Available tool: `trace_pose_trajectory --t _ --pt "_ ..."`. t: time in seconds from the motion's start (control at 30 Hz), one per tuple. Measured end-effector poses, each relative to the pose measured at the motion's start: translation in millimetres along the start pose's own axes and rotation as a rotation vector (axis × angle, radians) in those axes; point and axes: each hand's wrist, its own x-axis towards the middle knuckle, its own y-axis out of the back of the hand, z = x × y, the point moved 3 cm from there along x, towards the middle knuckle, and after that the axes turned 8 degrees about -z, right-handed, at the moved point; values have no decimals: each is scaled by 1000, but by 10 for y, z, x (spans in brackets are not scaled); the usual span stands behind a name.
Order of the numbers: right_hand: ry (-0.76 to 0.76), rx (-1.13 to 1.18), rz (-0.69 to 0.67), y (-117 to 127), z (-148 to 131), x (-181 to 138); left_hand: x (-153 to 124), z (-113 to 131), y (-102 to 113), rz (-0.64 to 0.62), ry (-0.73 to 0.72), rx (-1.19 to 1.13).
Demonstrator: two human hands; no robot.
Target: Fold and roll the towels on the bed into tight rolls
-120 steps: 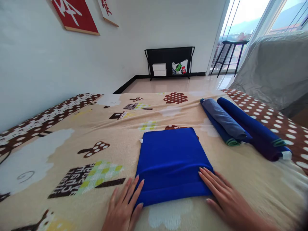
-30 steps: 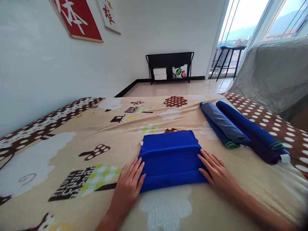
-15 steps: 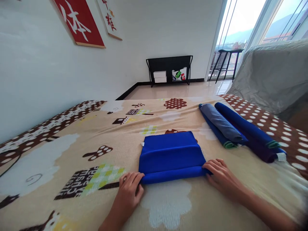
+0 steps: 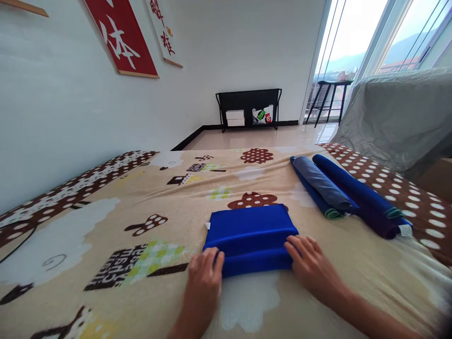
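Observation:
A bright blue cloth (image 4: 252, 223) lies on the patterned blanket (image 4: 148, 188), its near edge rolled into a thick fold and a small white tag on its left side. My left hand (image 4: 206, 278) grips the left end of that fold, fingers curled over it. At the right end, my right hand (image 4: 312, 263) holds the fold with bent fingers and thumb. The fingertips are partly hidden against the cloth.
To the right lie several rolled cloths, among them a grey-blue roll (image 4: 319, 181) and a dark blue roll (image 4: 356, 183). Beyond the blanket stand a black shelf (image 4: 249, 100), a black stool (image 4: 332, 89) and a covered piece of furniture (image 4: 399, 113).
Both hands have moved inward along the fold, and its near edge has turned further over. The far part of the cloth looks shorter. The camera view has tilted slightly up.

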Motion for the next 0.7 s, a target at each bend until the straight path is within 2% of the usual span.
trace_pose_trajectory --t 0.07,0.13,0.23,0.3,0.37,0.4,0.47,0.53,0.6,0.63,0.7 --pt "133 37 -24 -51 -262 85 54 257 -47 11 -158 -52" --pt "215 111 -132 -114 -358 102 45 322 -116 -36 -268 -97" --pt "132 189 -255 -180 -75 0 -72 -22 -214 -107 -192 -110" --pt "41 198 -266 -181 209 -80 -156 -316 -229 -117 -136 -102" --pt "-5 174 -235 -147 339 -87 -162 -431 -190 -99 -128 -85" --pt "-8 160 -212 -123 314 -48 -124 -392 -154 -85 -137 -80" --pt "7 163 -181 -87 115 100 22 -151 -81 -82 -174 -96" --pt "58 214 -191 -98 -151 277 208 169 -36 -129 -249 -164" --pt "105 266 -239 -162 -296 385 351 352 -45 -207 -313 -224" --pt "104 275 -265 -204 -280 391 385 343 -69 -238 -317 -232" --pt "46 259 -300 -282 -80 312 364 126 -142 -269 -264 -199"
